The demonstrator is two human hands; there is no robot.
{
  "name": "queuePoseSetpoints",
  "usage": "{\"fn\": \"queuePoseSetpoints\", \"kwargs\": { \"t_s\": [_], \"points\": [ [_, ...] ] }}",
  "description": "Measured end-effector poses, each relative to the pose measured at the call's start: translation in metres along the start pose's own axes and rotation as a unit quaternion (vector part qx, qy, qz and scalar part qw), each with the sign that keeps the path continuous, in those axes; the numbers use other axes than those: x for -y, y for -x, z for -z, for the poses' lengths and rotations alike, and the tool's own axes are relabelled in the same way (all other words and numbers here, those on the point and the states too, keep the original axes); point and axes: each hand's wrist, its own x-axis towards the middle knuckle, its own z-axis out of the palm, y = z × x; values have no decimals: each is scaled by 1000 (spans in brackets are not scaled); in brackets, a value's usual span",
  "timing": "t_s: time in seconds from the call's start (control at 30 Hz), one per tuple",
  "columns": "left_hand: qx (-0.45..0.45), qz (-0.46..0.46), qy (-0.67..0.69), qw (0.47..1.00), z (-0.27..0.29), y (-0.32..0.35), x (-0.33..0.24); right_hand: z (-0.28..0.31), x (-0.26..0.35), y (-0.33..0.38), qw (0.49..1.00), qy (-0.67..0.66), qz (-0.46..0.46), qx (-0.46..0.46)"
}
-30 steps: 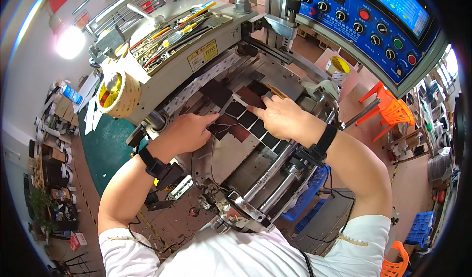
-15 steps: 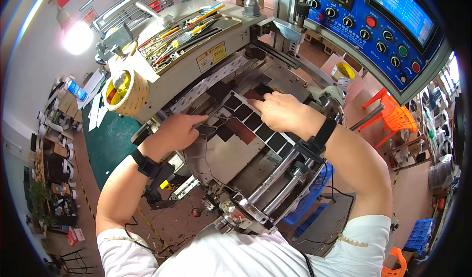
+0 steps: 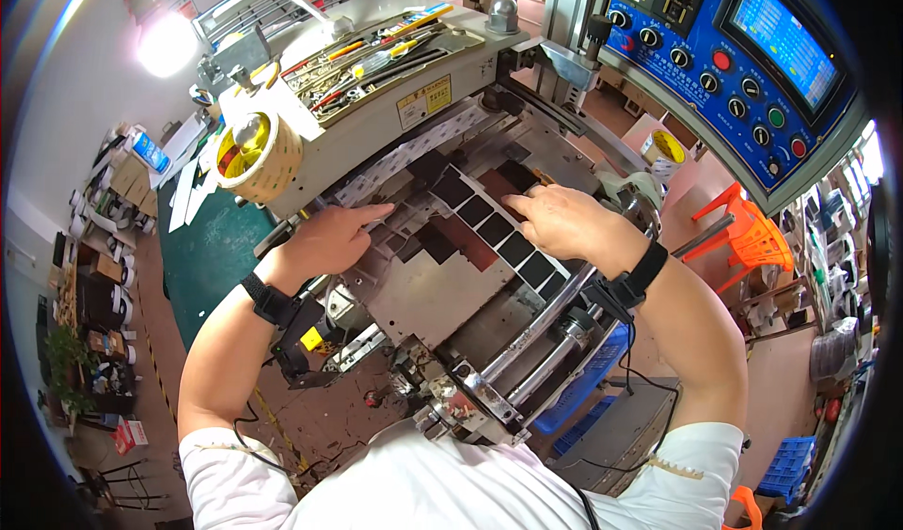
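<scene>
Fingers (image 3: 372,212) of left hand (image 3: 329,240) and right hand (image 3: 564,221) laid flat, released, on black-patch strip (image 3: 499,234), near tape roll (image 3: 252,154).

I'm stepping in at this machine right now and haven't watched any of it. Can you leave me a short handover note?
Left hand: open, flat, fingertips pressing on the metal plate at the left edge of the strip.
Right hand: open, fingers resting on the strip of dark squares near its far end.
Things: the strip runs diagonally across the plate toward the rollers. A tape roll and a tool tray sit on the machine top; the control panel is on the right.
Done: the strip lies on the plate.
Left: both hands are on it; neither holds anything.
</scene>
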Motion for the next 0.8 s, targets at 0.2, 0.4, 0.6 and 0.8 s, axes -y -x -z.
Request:
{"fn": "queuePoseSetpoints", "kwargs": {
  "t_s": [0.2, 0.4, 0.6, 0.8],
  "points": [
    [-23, 9, 214, 976, -5, -2, -5, 25, 50, 6, 990, -122, 53, -40],
    [-43, 11, 244, 969, -11, -8, -24, -19, 123, -13, 966, -53, 149, -205],
    [-60, -66, 157, 983, -23, -6, -19, -25, 149, -22, 963, -148, 78, -211],
    [8, -33, 224, 974, -19, -7, -19, -34, 147, -34, 960, -180, 34, -214]
  ]
}}
